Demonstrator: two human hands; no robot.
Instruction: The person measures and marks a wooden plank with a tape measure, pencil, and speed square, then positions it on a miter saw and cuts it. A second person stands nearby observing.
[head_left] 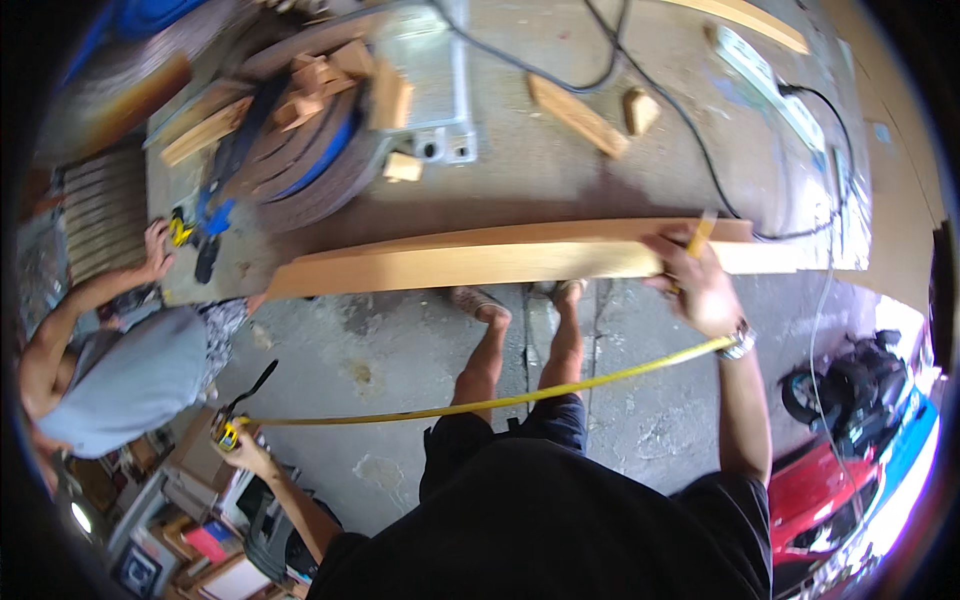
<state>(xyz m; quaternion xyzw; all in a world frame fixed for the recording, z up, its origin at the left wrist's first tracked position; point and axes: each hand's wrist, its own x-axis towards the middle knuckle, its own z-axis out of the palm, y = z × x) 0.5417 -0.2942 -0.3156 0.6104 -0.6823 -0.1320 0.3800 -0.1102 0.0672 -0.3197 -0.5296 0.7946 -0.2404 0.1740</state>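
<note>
At lower left my left hand (245, 452) grips a yellow-and-black tape measure (226, 431), its yellow blade (500, 400) stretched across my front to beside my right wrist. My right hand (697, 285), slightly blurred, holds a yellow pencil (700, 236) over the long light wooden board (450, 263) on the bench's front edge; whether its fingertips press on the board is unclear. Behind that board lies a second, darker board (560, 230).
A co-worker (120, 370) stands at left, hand by a yellow-black tool (181, 228). The bench (530, 150) holds stacked sanding belts (310, 190), offcuts (575, 115), cables and a power strip (765, 85). Cluttered boxes (205, 450) are lower left; vehicles (840, 390) are at right.
</note>
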